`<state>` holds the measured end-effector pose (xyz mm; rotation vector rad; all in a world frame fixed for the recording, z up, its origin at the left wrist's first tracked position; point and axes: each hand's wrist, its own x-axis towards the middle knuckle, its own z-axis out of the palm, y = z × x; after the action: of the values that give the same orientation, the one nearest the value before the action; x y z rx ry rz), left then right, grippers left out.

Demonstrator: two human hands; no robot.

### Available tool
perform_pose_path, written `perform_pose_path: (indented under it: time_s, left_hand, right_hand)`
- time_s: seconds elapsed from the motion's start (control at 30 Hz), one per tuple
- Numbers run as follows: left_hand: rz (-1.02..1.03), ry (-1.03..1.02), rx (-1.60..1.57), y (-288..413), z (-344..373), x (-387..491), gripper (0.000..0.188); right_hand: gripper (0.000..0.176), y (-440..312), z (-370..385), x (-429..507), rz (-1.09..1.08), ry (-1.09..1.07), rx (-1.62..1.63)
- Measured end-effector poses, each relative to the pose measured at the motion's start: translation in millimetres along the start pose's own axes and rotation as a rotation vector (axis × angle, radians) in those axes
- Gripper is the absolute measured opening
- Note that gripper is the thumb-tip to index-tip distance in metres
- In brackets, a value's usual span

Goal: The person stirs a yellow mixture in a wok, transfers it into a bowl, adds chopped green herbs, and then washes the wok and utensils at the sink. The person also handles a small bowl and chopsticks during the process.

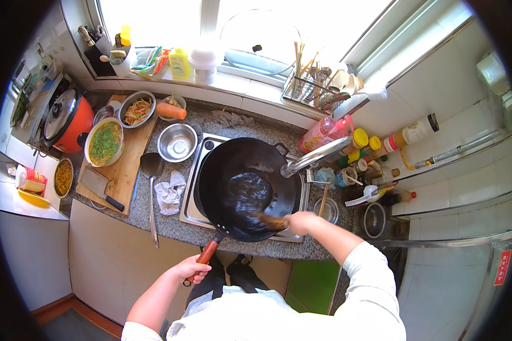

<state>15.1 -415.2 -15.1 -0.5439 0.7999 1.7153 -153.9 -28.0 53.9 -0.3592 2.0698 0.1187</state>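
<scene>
My left hand (193,269) is closed round the red-brown wooden handle (208,252) of a large black wok (222,170). Dark-looking water lies in the wok's bottom. My right hand (301,223) grips a brown brush or whisk (273,222), its far end blurred at the wok's near right side, by the water. The wok rests over a steel-topped stove (190,209). A chrome faucet (315,157) reaches over the wok's right rim.
Left of the stove lie a metal wok spatula (152,200), a crumpled cloth (170,194), a steel bowl (177,143) and a cleaver (94,181) on a wooden cutting board (132,149). Bottles (322,134) and a glass bowl (327,210) stand at the right.
</scene>
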Motion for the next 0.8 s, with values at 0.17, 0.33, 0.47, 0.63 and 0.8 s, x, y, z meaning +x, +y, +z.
perform_pose_path:
  time_s: [0.17, 0.33, 0.47, 0.63, 0.8]
  left_hand:
    - [0.008, -0.023, -0.004, 2, -2, 4, 0.032]
    - [0.015, -0.001, 0.021, 3, -3, 0, 0.031]
    - [0.023, 0.004, 0.008, -4, -6, 4, 0.031]
    - [0.026, 0.04, 0.06, 4, 0, 3, 0.029]
    - [0.025, 0.053, 0.048, 1, 0, 1, 0.027]
  right_hand:
    - [0.033, -26, 53, 30, -0.377, -0.047, -0.328]
    - [0.044, -72, 55, 8, -0.184, 0.084, 0.536]
    - [0.04, -5, 25, -5, 0.116, 0.145, 0.053]
    - [0.045, -65, 26, 26, -0.012, 0.295, 0.406]
    - [0.052, -53, 60, 21, -0.147, 0.163, 0.33]
